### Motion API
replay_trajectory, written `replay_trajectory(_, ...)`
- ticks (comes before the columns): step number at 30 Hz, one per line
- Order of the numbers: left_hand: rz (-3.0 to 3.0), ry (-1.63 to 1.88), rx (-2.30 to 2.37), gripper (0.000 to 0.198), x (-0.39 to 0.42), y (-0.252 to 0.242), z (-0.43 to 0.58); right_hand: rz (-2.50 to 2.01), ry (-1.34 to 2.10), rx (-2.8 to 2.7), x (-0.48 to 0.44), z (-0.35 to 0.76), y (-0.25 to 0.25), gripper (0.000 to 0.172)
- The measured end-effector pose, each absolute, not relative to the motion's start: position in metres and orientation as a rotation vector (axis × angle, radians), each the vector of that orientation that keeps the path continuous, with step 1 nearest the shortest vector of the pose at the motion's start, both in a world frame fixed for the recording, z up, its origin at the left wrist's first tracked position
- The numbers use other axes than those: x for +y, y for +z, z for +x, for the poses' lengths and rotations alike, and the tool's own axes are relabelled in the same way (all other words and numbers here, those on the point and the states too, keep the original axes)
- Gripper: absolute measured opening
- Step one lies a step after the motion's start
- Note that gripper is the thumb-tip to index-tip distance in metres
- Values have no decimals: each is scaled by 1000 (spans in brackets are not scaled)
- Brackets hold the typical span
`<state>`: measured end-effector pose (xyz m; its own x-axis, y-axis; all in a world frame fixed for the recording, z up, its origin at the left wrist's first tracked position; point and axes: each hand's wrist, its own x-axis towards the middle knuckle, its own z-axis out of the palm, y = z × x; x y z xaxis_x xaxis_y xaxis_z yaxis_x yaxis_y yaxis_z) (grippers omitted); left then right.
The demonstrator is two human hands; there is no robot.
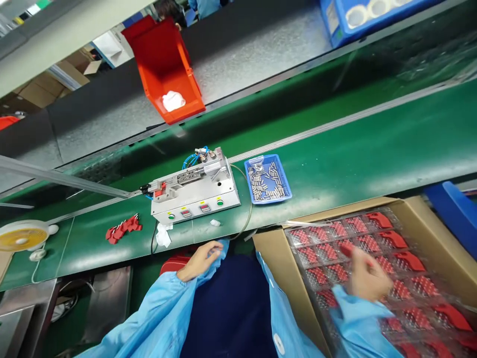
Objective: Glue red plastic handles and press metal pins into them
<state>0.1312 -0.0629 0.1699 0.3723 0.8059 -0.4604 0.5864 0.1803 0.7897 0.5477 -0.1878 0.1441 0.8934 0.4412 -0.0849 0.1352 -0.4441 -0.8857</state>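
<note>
My right hand (368, 276) is over the open carton on the right, blurred by motion, with its fingers closed on a red plastic piece (346, 247). Under it lies a clear tray (311, 293) whose pockets hold many red pieces of the same kind. Near the bench's front edge, my left hand (201, 261) rests by my blue sleeve with its fingers curled in; nothing shows between them. Beyond it stands a metal fixture (196, 199) with buttons and small displays, a red piece (161, 189) seated at its left end.
Right of the fixture is a blue tray (288, 191) of metal pins. A cluster of red pieces (122, 228) with pins lies to the left, near a fan (22, 235). White tissue (163, 234) sits before the fixture. An orange bin (167, 74) stands on the shelf; cardboard walls (294, 283) edge the carton.
</note>
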Motion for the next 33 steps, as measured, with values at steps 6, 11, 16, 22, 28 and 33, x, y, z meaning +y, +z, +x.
replay_trajectory(6, 1595, 385, 1082, 54, -40, 194, 129, -1407, 1416, -861, -76, 345, 163, 77)
replay_trajectory(11, 1431, 470, 1270, 44, -20, 196, 71, -1154, 1607, -1173, -38, 270, 149, 65)
replay_trajectory(16, 1224, 575, 1351, 58, -9, 185, 16, -1638, 1204, -1405, -21, 273, 107, 30)
replay_trajectory(22, 1109, 605, 1310, 63, 24, 172, -18, -1946, 1047, -1353, -16, 256, 51, 49)
replay_trajectory(28, 1110, 608, 1231, 59, 40, 174, -29, -2021, 981, -1273, -12, 224, 30, 35)
replay_trajectory(33, 1092, 637, 1211, 63, 43, 169, -36, -1958, 907, -1214, -6, 217, 44, 21)
